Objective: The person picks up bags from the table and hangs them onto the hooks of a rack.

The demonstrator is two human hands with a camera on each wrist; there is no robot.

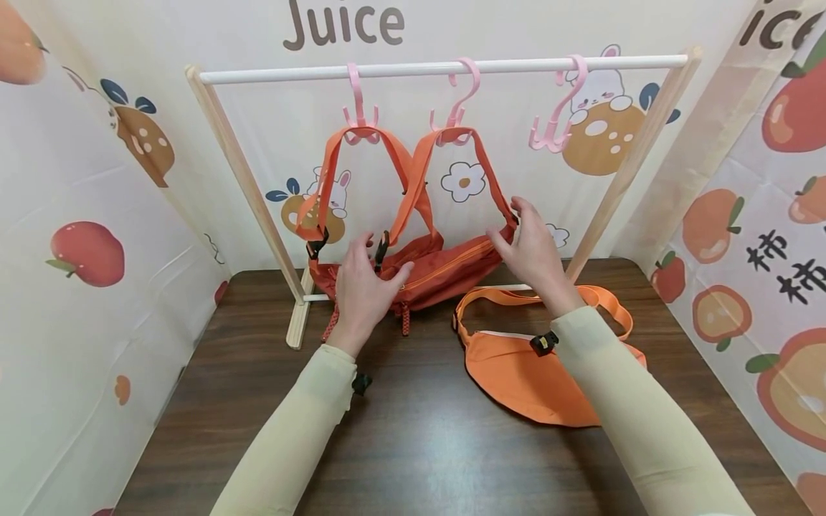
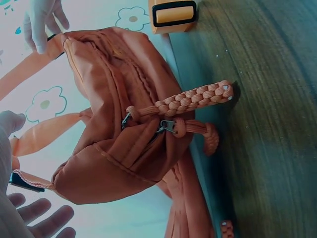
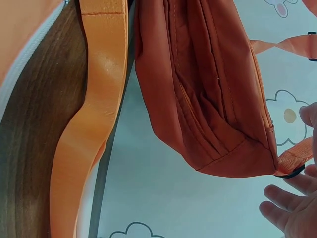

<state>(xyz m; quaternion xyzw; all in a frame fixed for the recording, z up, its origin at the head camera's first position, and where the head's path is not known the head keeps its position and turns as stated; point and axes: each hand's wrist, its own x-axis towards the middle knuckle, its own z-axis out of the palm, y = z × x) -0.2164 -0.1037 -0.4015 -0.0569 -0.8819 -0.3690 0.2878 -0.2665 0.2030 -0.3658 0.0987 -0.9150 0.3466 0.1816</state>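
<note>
Two rust-red waist bags hang overlapping by orange straps. The front bag [image 1: 452, 269] hangs from the middle pink hook [image 1: 459, 100], and the rear bag [image 1: 419, 247] from the left pink hook [image 1: 356, 100]. My left hand [image 1: 364, 287] is at the front bag's left end, its fingers spread around the strap buckle [image 2: 27, 182]. Braided zip pulls [image 2: 193, 99] dangle from that bag. At its right end, my right hand [image 1: 532, 244] has thumb and fingers apart beside the strap's black buckle [image 3: 292, 172].
A white rail [image 1: 400, 69] on wooden posts carries the hooks; a third pink hook [image 1: 558, 107] hangs at right without a bag. On the dark wooden table [image 1: 413, 430], an orange waist bag [image 1: 523, 380] lies under my right forearm. Printed cloth walls surround the table.
</note>
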